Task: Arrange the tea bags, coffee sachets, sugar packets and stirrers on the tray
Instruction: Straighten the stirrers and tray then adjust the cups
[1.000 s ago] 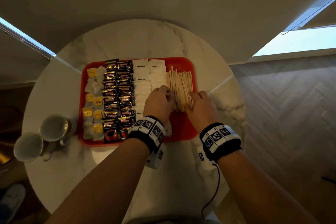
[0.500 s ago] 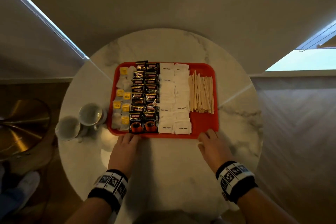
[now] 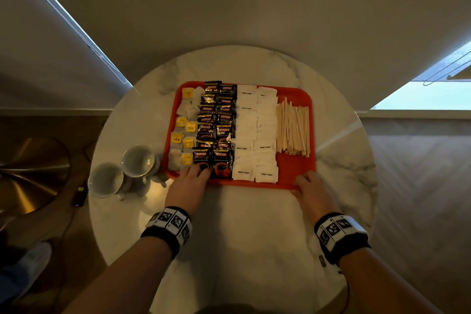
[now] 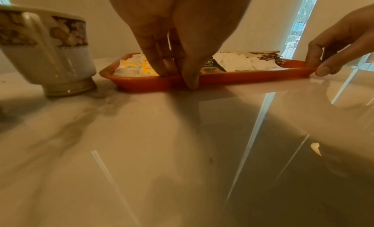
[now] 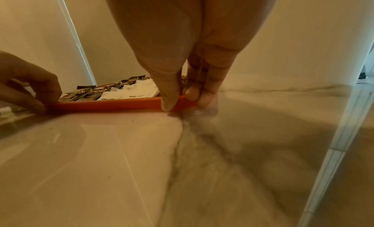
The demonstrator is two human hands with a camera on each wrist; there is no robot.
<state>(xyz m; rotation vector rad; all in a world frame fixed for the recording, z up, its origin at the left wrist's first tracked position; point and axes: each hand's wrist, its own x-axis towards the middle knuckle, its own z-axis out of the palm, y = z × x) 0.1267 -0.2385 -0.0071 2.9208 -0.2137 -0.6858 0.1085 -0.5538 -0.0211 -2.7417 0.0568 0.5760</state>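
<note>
On the round marble table, the red tray [image 3: 295, 171] holds rows of tea bags [image 3: 184, 130], black coffee sachets [image 3: 216, 125], white sugar packets [image 3: 254, 132] and a bundle of wooden stirrers [image 3: 293, 127] at its right side. My left hand [image 3: 192, 178] pinches the tray's near rim towards the left, fingers over the rim by the front coffee sachet and thumb on the outer wall [image 4: 253, 77]. At the near right corner my right hand [image 3: 307, 182] pinches the rim [image 5: 111, 105] the same way. The tray rests flat on the table.
Two white cups [image 3: 139, 160] [image 3: 105, 180] stand close to the tray's left near corner; one cup [image 4: 50, 54] has a patterned band. A brass-coloured round object [image 3: 30, 173] sits low at the far left. The table edge curves just past the tray's right side.
Both hands left the stirrers and sugar packets, drew back to the tray's near edge, and now have their fingers hooked over its rim. The head view has shifted.
</note>
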